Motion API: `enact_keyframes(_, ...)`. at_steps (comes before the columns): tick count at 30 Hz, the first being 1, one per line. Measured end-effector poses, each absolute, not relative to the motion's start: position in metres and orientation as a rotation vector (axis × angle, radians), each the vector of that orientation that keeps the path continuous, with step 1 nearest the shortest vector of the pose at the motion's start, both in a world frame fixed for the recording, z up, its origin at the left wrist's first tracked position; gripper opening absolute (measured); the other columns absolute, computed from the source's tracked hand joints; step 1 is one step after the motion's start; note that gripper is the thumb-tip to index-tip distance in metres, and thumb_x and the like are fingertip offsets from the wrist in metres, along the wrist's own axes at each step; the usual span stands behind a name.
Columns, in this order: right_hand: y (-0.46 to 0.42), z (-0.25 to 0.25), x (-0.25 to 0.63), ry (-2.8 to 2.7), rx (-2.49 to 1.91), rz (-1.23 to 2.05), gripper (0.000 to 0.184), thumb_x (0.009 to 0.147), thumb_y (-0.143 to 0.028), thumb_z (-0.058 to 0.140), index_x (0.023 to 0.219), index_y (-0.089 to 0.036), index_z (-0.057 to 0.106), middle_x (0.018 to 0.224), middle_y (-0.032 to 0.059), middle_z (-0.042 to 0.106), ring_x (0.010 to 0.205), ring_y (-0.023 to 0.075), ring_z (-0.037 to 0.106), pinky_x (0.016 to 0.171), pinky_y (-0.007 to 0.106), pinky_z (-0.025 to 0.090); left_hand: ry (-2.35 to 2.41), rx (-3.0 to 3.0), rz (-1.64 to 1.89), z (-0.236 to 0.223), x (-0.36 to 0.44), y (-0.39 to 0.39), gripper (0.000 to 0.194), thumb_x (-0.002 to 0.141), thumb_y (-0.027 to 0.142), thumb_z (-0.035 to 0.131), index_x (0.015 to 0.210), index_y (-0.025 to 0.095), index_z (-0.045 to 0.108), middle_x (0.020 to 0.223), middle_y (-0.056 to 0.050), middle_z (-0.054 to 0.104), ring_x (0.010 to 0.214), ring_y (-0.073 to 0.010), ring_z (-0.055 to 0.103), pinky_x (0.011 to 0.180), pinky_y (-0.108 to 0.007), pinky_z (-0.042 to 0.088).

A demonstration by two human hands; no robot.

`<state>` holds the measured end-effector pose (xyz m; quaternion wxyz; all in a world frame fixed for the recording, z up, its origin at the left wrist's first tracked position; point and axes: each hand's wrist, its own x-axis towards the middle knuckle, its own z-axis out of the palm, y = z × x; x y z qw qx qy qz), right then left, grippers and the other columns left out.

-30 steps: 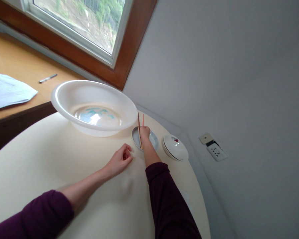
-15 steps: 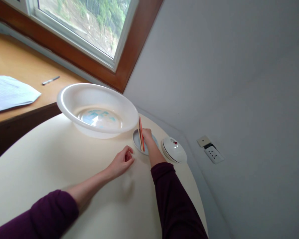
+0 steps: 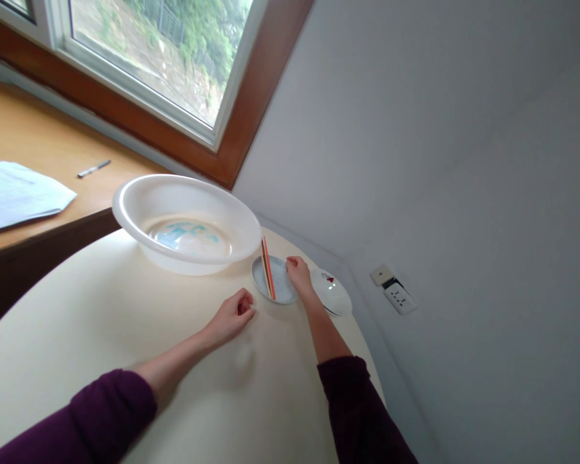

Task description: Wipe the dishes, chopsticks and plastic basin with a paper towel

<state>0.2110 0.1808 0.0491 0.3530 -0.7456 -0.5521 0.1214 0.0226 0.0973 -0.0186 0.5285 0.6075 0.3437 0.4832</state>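
Observation:
My left hand [image 3: 234,312] rests on the white round table with its fingers curled in, and nothing shows in them. My right hand [image 3: 298,273] is over the right rim of a small grey plate [image 3: 283,283], its fingers bent together. No object shows in it; I cannot tell whether the fingertips touch the rim. Red and light wooden chopsticks [image 3: 269,270] lie across the plate's left part, their far ends reaching past its edge. Just right of my right hand are white bowls [image 3: 336,293], seemingly stacked upside down, with a small red motif, partly hidden by the wrist.
A large white plastic basin [image 3: 188,261] with a blue pattern at its bottom stands behind the plate. A wooden desk [image 3: 29,119] at the left holds papers [image 3: 22,193] and a pen [image 3: 94,169]. The wall with a socket [image 3: 400,298] borders the table's right side.
My right hand has let go of the chopsticks and moved right to the plate's right rim. The chopsticks stay on the plate. My left hand keeps its curled pose.

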Motion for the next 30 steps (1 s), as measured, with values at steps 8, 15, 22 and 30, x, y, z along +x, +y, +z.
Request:
enact_keyframes(8, 0.053, 0.076, 0.266, -1.485, -1.887, 0.14, 0.023, 0.077, -0.027, 0.043, 0.09, -0.017, 0.06, 0.097, 0.0096, 0.065, 0.089, 0.0186, 0.06, 0.078, 0.03, 0.045, 0.855, 1.49, 1.138, -0.013, 0.019, 0.096, 0.012, 0.062, 0.028, 0.053, 0.06, 0.02, 0.045, 0.052, 0.007, 0.041, 0.052, -0.0107, 0.039, 0.051, -0.024, 0.03)
enact_keyframes(15, -0.045, 0.059, 0.304, -1.542, -2.158, 0.325, 0.014, 0.068, -0.033, 0.053, 0.061, -0.022, 0.055, 0.061, 0.0028, 0.062, 0.057, 0.0186, 0.056, 0.057, 0.029, 0.04, 0.907, 1.497, 1.135, -0.013, 0.016, 0.094, 0.012, 0.06, 0.029, 0.052, 0.059, 0.02, 0.045, 0.051, 0.006, 0.041, 0.05, -0.0108, 0.038, 0.05, -0.024, 0.029)
enact_keyframes(22, -0.072, -0.006, 0.304, -1.63, -2.344, 0.249, 0.013, 0.072, -0.035, 0.051, 0.079, -0.024, 0.053, 0.086, 0.0103, 0.063, 0.079, 0.024, 0.062, 0.072, 0.033, 0.045, 1.016, 1.518, 1.205, -0.01, 0.005, 0.085, 0.01, 0.062, 0.024, 0.05, 0.057, 0.02, 0.043, 0.05, 0.007, 0.04, 0.049, -0.0101, 0.036, 0.049, -0.023, 0.028)
enact_keyframes(30, -0.061, -0.018, 0.286, -1.647, -2.405, 0.083, 0.015, 0.076, -0.023, 0.04, 0.082, -0.023, 0.053, 0.091, 0.012, 0.065, 0.082, 0.0255, 0.063, 0.071, 0.034, 0.043, 1.078, 1.532, 1.226, -0.014, -0.01, 0.071, 0.01, 0.061, 0.019, 0.048, 0.056, 0.02, 0.039, 0.049, 0.007, 0.037, 0.05, -0.0093, 0.033, 0.049, -0.022, 0.026)
